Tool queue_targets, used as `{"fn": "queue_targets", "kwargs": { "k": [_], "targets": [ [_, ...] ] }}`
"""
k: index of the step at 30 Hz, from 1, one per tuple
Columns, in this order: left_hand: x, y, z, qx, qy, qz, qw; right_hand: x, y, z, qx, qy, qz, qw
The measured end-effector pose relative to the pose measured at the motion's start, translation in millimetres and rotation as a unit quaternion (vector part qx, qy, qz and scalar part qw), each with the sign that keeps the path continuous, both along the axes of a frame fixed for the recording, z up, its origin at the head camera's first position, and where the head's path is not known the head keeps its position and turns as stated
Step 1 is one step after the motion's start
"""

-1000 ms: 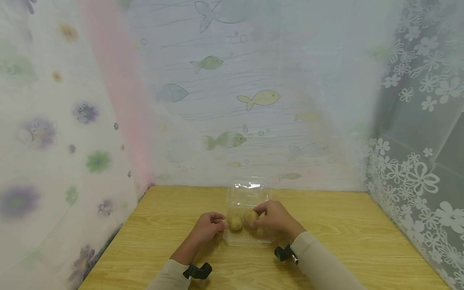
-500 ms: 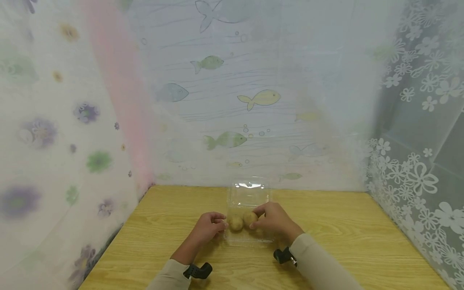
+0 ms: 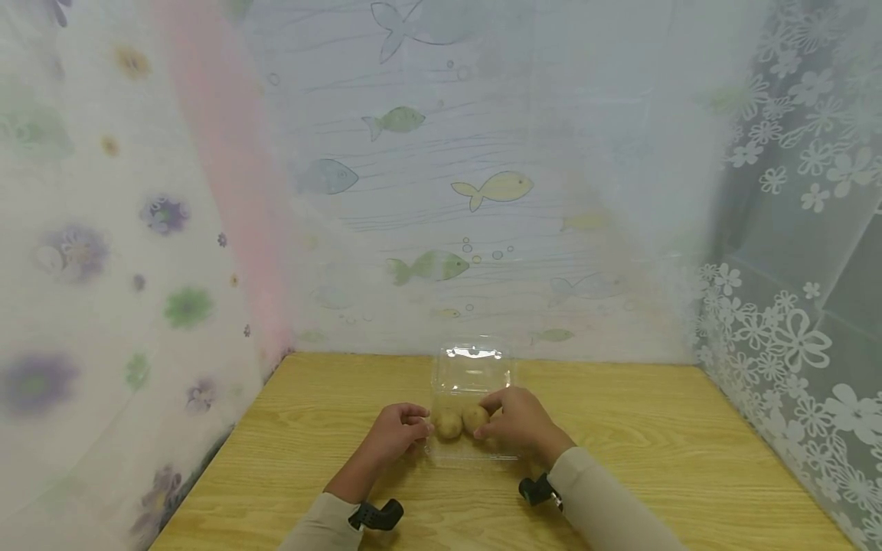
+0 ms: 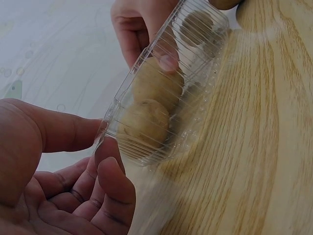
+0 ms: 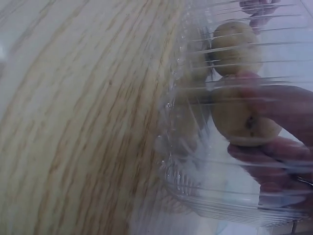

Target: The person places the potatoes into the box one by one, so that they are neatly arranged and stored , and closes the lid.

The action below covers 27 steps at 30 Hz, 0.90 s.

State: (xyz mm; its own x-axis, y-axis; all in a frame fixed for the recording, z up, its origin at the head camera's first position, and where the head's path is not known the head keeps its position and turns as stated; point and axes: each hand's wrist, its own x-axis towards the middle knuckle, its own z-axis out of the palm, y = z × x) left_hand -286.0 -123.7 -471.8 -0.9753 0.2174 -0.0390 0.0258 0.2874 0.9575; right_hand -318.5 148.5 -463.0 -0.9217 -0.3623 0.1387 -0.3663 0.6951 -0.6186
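Tan potato (image 3: pixel 474 419) between right-hand fingers (image 3: pixel 494 399)

Both forearms (image 3: pixel 613 501) are stretched forward; a pinch is held by the left hand (image 3: pixel 394 435), its other fingers (image 4: pixel 117 193) curled, and a grip by the right hand (image 3: pixel 521 418).

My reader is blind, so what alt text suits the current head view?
The right hand holds a potato beside another potato in an open clear box, while the left hand pinches the box's left edge. The box sits on a wooden table before a sheet printed with fish.
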Motion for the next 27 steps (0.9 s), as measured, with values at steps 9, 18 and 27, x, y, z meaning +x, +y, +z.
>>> {"fn": "queue_targets", "kwargs": {
  "k": [9,18,27],
  "targets": [
    [-0.9,0.6,-3.9,-0.005,0.006,0.005,1.0000,0.5,0.2,1.0,0.018,0.007,0.011,1.000],
    [1.7,0.2,-0.5,-0.001,-0.003,-0.001,1.0000,2.3,-0.6,3.1,0.013,0.010,0.001,1.000],
    [2.5,1.4,2.2,0.009,-0.004,0.003,0.9999,0.4,1.6,2.7,0.015,0.021,0.000,1.000]
  ]
}}
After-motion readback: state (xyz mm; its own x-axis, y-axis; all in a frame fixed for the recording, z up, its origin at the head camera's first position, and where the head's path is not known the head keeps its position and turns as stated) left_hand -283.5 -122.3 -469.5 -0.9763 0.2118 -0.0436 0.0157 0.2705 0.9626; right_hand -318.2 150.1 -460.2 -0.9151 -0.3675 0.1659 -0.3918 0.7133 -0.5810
